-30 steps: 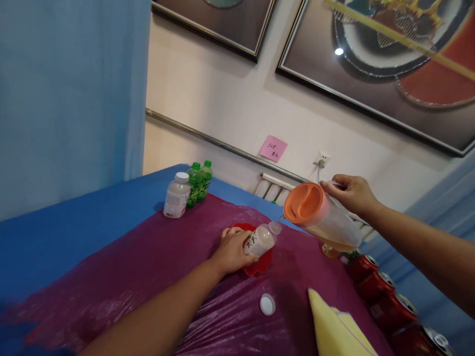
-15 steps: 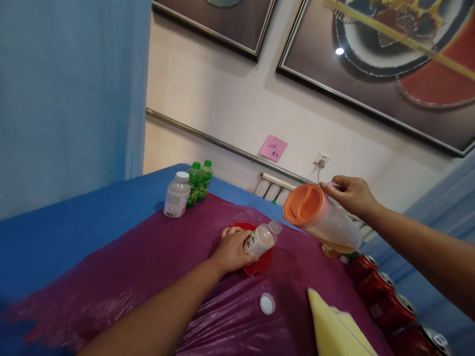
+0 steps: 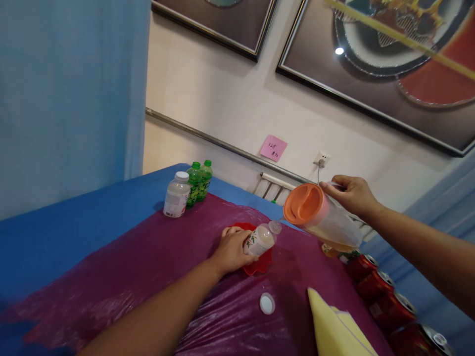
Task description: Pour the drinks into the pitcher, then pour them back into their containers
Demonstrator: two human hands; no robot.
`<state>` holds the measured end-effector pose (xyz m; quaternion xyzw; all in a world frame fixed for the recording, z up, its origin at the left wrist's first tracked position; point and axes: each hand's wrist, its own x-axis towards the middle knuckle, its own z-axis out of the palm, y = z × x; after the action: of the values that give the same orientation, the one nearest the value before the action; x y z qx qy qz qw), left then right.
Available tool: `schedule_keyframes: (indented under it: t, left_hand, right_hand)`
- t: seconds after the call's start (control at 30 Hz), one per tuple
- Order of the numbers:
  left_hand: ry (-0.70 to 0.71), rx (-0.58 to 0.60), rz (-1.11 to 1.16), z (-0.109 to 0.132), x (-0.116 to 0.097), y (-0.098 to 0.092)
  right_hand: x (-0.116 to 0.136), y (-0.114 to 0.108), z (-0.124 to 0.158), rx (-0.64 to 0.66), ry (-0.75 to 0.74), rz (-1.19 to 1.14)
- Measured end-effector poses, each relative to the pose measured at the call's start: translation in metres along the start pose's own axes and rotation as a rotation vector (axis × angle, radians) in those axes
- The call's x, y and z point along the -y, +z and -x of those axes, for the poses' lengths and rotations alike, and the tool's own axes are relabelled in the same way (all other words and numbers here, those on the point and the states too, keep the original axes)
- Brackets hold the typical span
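My left hand point(image 3: 233, 251) is wrapped round a small clear bottle point(image 3: 261, 239) with a leaf-pattern label, tilted to the right over a red scalloped dish point(image 3: 256, 267). The bottle has no cap on and holds pale liquid. My right hand point(image 3: 351, 194) grips the handle of a clear plastic pitcher point(image 3: 334, 225). Its orange lid point(image 3: 303, 203) points left and down, with the spout close to the bottle's mouth. A thin stream shows between them. Some light brown liquid lies along the pitcher's lower side. A white cap point(image 3: 267, 303) lies on the purple plastic sheet point(image 3: 156, 262).
At the back left stand a white-capped bottle point(image 3: 176, 195) and two green bottles point(image 3: 205, 180). Several red cans point(image 3: 391, 309) line the right edge. A yellow cloth point(image 3: 336, 324) lies at the front. Behind are a metal rail point(image 3: 222, 143) and a socket point(image 3: 322, 159).
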<state>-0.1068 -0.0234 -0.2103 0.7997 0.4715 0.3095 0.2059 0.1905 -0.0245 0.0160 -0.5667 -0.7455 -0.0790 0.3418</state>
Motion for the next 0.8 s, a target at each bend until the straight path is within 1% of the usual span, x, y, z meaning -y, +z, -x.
schedule_keyframes:
  t: [0.23, 0.57, 0.8]
  left_hand:
    - [0.004, 0.000, 0.010, 0.0004, 0.0001, -0.0004]
    - [-0.003, 0.009, 0.013, 0.0002, -0.0006, -0.0016]
    - [-0.002, 0.007, 0.018, 0.0003, -0.0017, -0.0024]
  right_hand:
    - [-0.0035, 0.0002, 0.0002, -0.021, -0.015, -0.008]
    - [0.0013, -0.0001, 0.0015, -0.014, -0.006, 0.007]
    - [-0.0004, 0.0000, 0.0012, -0.015, -0.016, -0.013]
